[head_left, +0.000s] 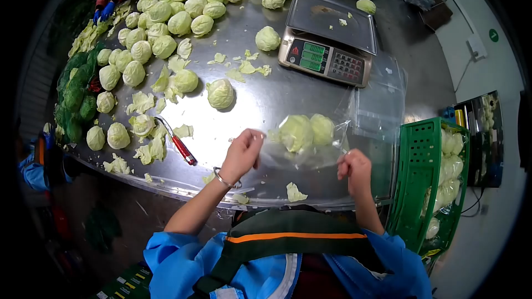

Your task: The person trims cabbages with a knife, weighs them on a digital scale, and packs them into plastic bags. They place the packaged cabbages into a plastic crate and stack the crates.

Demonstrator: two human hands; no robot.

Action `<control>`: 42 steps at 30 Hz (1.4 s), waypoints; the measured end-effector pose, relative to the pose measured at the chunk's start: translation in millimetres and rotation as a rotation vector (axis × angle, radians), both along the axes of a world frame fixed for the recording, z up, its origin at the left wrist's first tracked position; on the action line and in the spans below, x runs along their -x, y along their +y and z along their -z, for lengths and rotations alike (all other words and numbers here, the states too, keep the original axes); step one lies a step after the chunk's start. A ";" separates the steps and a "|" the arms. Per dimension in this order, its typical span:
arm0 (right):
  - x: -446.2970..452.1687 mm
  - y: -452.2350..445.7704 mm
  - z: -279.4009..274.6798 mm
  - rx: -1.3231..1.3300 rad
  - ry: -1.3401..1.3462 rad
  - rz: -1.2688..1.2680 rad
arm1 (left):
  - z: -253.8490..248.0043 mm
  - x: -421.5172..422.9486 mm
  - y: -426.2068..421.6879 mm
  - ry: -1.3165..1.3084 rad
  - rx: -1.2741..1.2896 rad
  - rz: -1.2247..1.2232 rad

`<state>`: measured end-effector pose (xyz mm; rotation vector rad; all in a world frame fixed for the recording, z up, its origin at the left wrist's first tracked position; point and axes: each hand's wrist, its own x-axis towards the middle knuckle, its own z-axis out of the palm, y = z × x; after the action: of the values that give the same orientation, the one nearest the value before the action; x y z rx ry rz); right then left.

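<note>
Two pale green cabbages (296, 133) lie side by side in a clear plastic bag (310, 158) on the metal table, between my hands. My left hand (243, 155), with a bracelet at the wrist, is at the bag's left side, fingers curled and pinched at its edge. On the other side, my right hand (354, 169) is closed near the bag's lower right corner, thumb against fingers. The thin film at both sets of fingertips is blurred. A single cabbage (220, 93) sits loose beyond my left hand.
A scale (327, 58) stands behind the bag, plastic sheets (379, 99) to its lower right. A red-handled curved knife (182, 148) lies left among leaves, near many cabbages (180, 23). A green crate (415, 155) stands right. A co-worker's gloved hands (104, 12) are far left.
</note>
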<state>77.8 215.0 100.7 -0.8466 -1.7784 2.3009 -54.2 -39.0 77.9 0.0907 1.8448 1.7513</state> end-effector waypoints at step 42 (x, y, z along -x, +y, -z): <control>-21.2 85.3 -103.0 -0.397 0.261 0.441 | -131.9 22.2 131.7 0.307 -0.313 0.291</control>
<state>99.0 300.2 203.7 -0.7343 -1.6494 1.6298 -76.4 92.7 209.8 0.7498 1.6372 1.8742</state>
